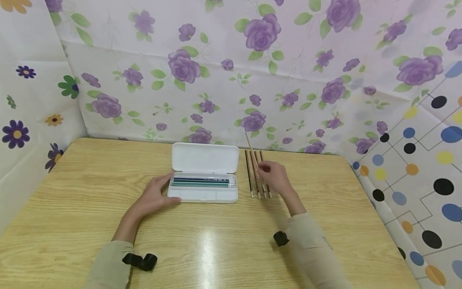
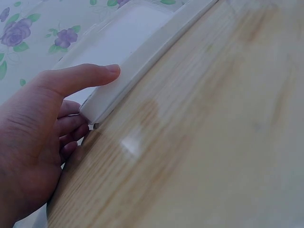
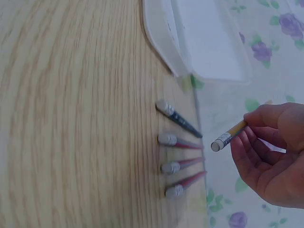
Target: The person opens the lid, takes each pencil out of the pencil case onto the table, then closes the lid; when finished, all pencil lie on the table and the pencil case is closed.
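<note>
An open white pencil case (image 1: 202, 195) lies on the table with its lid (image 1: 205, 157) tilted back. Inside it, several dark and green pencils (image 1: 202, 182) lie side by side, eraser ends to the right. My left hand (image 1: 153, 194) grips the case's left end, thumb (image 2: 102, 74) along the front rim and fingers curled at the side. Between thumb and fingertips, my right hand (image 3: 275, 152) pinches a yellow pencil (image 3: 230, 134) by its eraser half, raised above the table. Below it, several dark and reddish pencils (image 1: 248, 172) lie in a row right of the case, erasers towards me.
The wood-grain table (image 1: 216, 245) ends at a flowered cloth wall (image 1: 223, 92) close behind the case. Another cloth with coloured dots (image 1: 415, 192) hangs along the right edge, and a flowered one (image 1: 32, 104) at the left.
</note>
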`<state>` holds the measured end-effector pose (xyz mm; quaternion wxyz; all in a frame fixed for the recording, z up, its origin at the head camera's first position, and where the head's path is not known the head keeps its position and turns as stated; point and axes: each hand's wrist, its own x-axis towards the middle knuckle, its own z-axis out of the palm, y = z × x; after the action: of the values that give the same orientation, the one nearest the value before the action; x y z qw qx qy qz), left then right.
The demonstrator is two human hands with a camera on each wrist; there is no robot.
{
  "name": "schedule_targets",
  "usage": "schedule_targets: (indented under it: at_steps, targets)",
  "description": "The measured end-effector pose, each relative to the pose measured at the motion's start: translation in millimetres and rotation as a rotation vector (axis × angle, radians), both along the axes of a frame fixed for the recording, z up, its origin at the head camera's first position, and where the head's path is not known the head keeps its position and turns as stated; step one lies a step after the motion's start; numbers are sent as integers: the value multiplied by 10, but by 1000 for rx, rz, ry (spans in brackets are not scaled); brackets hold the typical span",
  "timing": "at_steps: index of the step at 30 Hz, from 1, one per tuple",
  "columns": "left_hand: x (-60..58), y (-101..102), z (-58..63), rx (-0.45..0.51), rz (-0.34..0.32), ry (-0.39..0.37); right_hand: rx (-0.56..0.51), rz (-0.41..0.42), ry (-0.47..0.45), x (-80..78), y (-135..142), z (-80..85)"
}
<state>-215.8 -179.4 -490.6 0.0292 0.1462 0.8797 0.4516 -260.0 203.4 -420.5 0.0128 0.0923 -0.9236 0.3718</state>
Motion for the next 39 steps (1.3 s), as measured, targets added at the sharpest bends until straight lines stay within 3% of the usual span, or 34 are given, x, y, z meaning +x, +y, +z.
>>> schedule_targets:
  at_steps: [7,17,27,39]
  targets:
    - [-5,5,2,3,-2,-9,0,-86,-41,-43,249,-100]
    - [13,7,24,-1,12,-36,38,-146,-130,-22,407,-231]
    - [17,5,9,-10,22,-49,42,-161,-149,-44,466,-363]
    - [16,8,11,-18,22,-38,71,-152,-139,-26,426,-369]
